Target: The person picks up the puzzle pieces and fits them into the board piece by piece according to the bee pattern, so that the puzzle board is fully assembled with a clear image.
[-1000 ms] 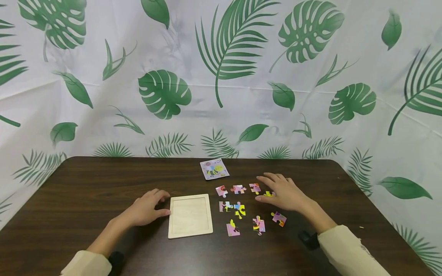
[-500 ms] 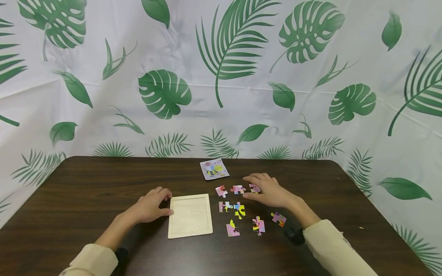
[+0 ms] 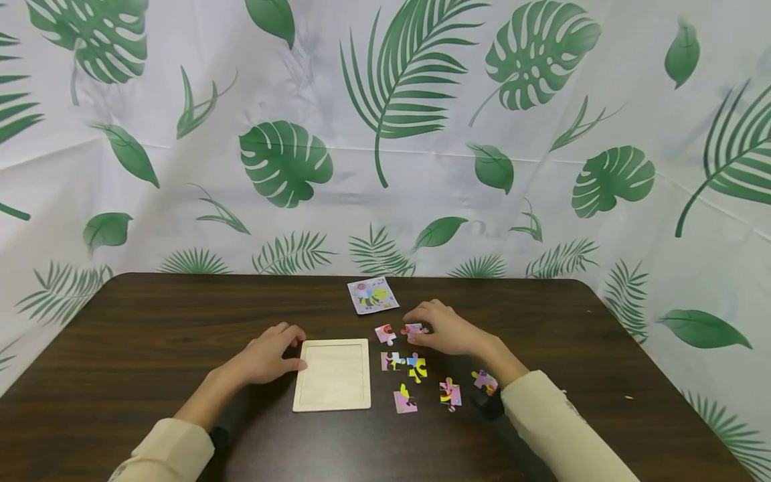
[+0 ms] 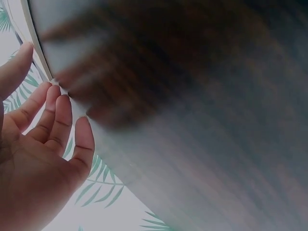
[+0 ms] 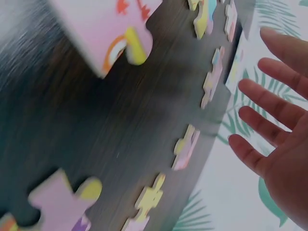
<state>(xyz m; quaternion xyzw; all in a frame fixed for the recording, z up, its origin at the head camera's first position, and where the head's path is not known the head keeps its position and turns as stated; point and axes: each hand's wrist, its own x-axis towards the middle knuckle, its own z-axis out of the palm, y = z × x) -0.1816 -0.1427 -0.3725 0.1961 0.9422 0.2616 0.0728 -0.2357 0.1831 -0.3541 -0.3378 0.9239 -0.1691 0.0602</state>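
Observation:
My left hand [image 3: 263, 355] is at the left side of a square wooden puzzle tray [image 3: 333, 407], its thumb at the rim and its fingers by the upper left corner. In the left wrist view the fingers [image 4: 61, 118] are loosely bent near the tray's edge [image 4: 41, 53]. My right hand [image 3: 448, 329] reaches over the upper row of jigsaw pieces, thumb and fingers spread around a pink piece [image 3: 413, 329]. The right wrist view shows its fingers [image 5: 269, 103] apart, with nothing held between them; other upper-row pieces are hidden beneath this hand in the head view.
More loose jigsaw pieces lie right of the tray, including a yellow-and-blue one [image 3: 416, 367], a pink corner one [image 3: 405, 399] and one by the right wrist [image 3: 484, 381]. A bee picture card [image 3: 373, 295] lies near the far edge of the dark wooden table [image 3: 199, 308].
My right hand has moved left over the upper row, uncovering the space at its right end and hiding pieces there. My left hand has shifted slightly right, and the tray has turned a little.

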